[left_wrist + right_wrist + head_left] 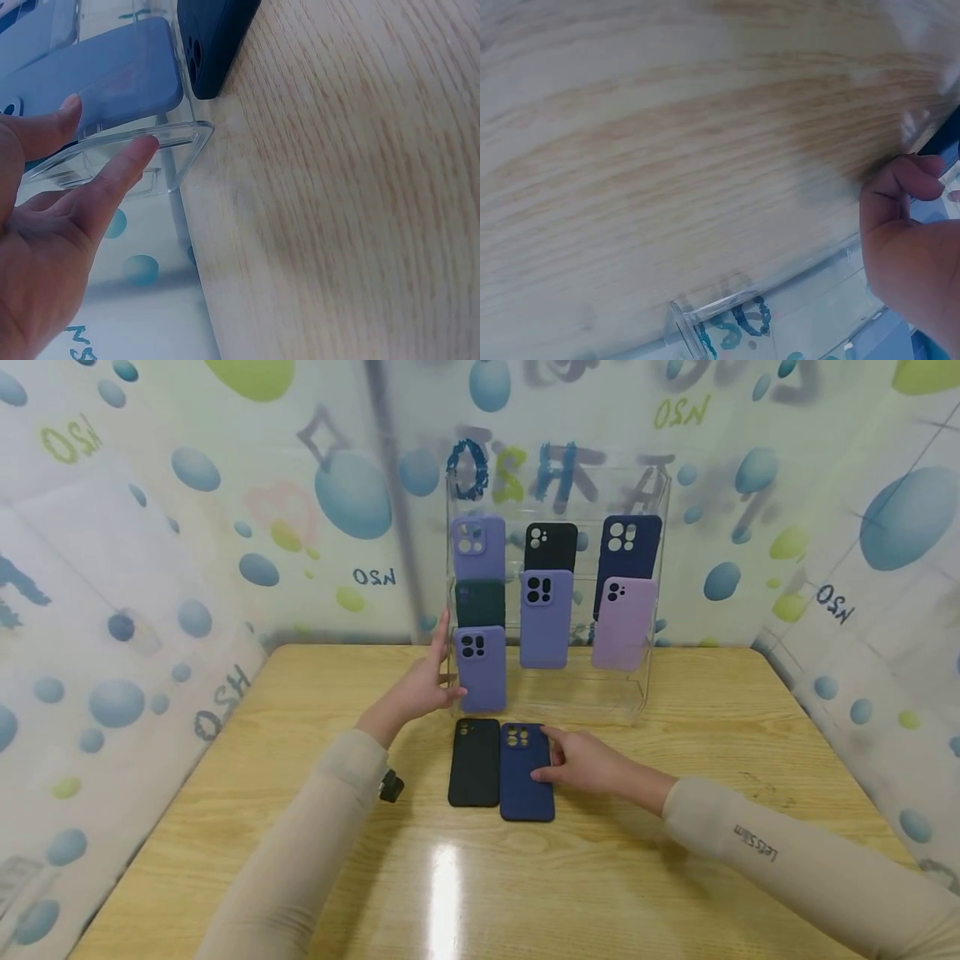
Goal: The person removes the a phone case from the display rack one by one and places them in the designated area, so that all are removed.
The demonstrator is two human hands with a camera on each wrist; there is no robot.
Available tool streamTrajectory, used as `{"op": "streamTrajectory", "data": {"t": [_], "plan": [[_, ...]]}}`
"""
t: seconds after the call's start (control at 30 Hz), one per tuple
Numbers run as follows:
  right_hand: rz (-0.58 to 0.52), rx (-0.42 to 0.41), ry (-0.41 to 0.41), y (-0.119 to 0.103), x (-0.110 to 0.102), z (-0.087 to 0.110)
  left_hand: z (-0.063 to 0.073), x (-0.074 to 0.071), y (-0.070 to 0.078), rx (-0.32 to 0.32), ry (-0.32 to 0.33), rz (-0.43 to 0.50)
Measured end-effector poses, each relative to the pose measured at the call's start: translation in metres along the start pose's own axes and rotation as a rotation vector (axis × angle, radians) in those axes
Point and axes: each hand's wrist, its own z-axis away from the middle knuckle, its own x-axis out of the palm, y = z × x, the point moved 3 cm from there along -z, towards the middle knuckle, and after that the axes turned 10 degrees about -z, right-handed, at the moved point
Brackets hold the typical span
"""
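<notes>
My left hand (423,687) is at the left side of a clear display rack (577,697), its straight fingers along the side panel. The left thumb lies in front, by the lowest purple phone case (482,681). In the left wrist view the fingers (112,180) touch the clear side edge. A black phone case (474,768) lies flat on the table before the rack. Beside it is a dark blue phone case (525,789) with camera cutouts. My right hand (588,762) pinches this blue case near its upper right corner, thumb over its right edge.
Upper tiers of the rack hold a green case (480,602), a pink case (624,631), a second dark blue case (633,556) and several others. A small black object (391,786) shows beside the left sleeve. Patterned sheets (337,502) stand behind the wooden table (330,877).
</notes>
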Motion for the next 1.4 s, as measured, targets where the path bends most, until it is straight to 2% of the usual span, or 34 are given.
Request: {"op": "streamTrajectory", "data": {"t": [0.37,0.57,1.07,1.23,1.4], "plan": [[0.016,-0.016,0.021,-0.001,0.003,-0.014,0.001,0.000,0.000,0.017,-0.004,0.020],[0.043,-0.028,0.029,-0.009,0.009,-0.020,0.001,0.001,0.000,0.032,0.003,0.030],[0.058,-0.026,0.030,-0.029,0.026,-0.030,0.002,0.001,-0.001,0.023,0.008,0.024],[0.051,0.005,0.019,-0.034,0.020,-0.028,0.001,0.001,-0.001,0.028,0.015,0.027],[0.039,-0.028,0.007,-0.049,-0.006,-0.032,0.002,0.001,-0.002,0.027,0.015,0.031]]}}
